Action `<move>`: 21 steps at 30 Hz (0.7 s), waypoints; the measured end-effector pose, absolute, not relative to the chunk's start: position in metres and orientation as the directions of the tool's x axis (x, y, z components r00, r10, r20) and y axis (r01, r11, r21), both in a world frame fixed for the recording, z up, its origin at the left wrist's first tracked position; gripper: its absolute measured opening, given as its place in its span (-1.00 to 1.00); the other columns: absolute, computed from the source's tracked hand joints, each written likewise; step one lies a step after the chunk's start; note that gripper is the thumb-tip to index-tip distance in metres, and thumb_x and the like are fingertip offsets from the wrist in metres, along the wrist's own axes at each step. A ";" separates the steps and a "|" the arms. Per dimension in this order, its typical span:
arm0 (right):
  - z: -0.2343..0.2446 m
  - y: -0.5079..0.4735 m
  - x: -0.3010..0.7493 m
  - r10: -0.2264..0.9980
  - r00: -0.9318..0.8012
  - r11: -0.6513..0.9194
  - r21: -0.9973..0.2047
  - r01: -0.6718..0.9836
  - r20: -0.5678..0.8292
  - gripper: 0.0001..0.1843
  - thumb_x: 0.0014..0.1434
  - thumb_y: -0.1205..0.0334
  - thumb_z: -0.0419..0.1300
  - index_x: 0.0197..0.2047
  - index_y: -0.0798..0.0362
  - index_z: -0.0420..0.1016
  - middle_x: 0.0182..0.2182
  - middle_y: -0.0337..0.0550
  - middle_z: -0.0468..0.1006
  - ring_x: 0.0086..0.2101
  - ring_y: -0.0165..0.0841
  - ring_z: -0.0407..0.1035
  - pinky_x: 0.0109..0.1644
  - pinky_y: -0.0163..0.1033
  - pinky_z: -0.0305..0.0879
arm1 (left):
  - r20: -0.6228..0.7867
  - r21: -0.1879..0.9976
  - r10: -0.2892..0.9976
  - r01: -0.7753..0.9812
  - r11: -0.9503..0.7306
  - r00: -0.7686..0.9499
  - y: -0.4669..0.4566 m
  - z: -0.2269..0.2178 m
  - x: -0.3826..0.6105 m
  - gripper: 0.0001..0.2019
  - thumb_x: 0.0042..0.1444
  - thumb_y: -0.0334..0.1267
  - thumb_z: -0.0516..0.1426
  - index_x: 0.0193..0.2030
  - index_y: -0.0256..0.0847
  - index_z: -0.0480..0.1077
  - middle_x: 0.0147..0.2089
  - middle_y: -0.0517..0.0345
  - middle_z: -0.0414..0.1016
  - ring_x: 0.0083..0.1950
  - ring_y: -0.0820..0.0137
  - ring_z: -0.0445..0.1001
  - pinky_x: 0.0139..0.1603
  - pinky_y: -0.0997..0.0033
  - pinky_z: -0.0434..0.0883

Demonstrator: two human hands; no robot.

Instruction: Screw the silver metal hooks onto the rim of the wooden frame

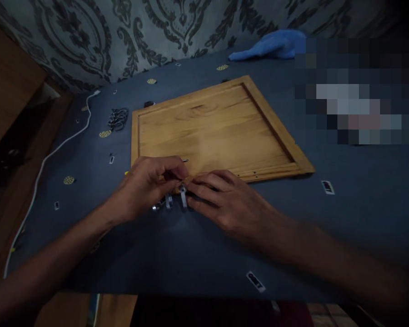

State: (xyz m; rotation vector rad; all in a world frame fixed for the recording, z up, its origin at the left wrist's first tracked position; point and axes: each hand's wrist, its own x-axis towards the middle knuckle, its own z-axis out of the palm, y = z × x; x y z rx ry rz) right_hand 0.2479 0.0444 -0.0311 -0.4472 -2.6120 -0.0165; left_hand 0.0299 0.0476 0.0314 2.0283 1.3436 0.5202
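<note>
A shallow wooden tray (279, 131) with a raised rim lies on a dark blue table. At its near left corner both my hands meet over small metal brackets (168, 201). My left hand (146, 184) is curled, fingers pinched on a small metal piece; a thin screw or pin (184, 160) pokes out just beyond its fingertips. My right hand (221, 200) lies low on the table, fingers pressed together on a bracket (183, 193) at the tray's edge. What exactly sits under the fingers is partly hidden.
A white cable (51, 154) runs along the table's left side. A pile of dark metal hooks (117, 119) lies left of the tray, with small yellow round discs (105, 134) scattered about. A blue cloth (272, 45) lies at the back. Small labels (327, 186) dot the table.
</note>
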 end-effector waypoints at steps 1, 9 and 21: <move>-0.031 0.045 0.248 0.311 -0.829 0.946 -0.071 0.315 0.465 -0.79 0.38 0.40 0.13 -0.02 0.14 0.58 -0.03 0.02 0.65 -0.04 -0.13 0.39 -0.01 0.00 0.30 | -0.032 0.685 0.914 0.675 -0.275 0.405 0.048 0.032 0.030 -0.89 0.12 -0.47 0.22 -0.28 -0.22 0.55 -0.35 0.26 0.62 -0.31 0.50 0.57 -0.32 0.58 0.37; -0.029 0.045 0.249 0.314 -0.840 0.946 -0.067 0.318 0.442 -0.75 0.41 0.39 0.08 -0.02 0.13 0.59 -0.03 0.02 0.65 -0.04 -0.14 0.39 -0.03 -0.01 0.30 | -0.061 0.609 0.899 0.730 -0.311 0.433 0.049 0.031 0.031 -0.87 0.15 -0.45 0.19 -0.25 -0.20 0.56 -0.32 0.24 0.64 -0.32 0.47 0.58 -0.37 0.56 0.35; -0.027 0.044 0.249 0.322 -0.841 0.940 -0.040 0.339 0.434 -0.71 0.44 0.38 0.03 0.00 0.11 0.59 0.03 -0.02 0.65 -0.01 -0.15 0.39 0.00 -0.02 0.33 | -0.002 0.478 0.831 0.730 -0.488 0.557 0.048 0.034 0.032 -0.79 0.19 -0.53 0.08 -0.29 -0.19 0.48 -0.32 0.24 0.61 -0.29 0.46 0.55 -0.30 0.51 0.35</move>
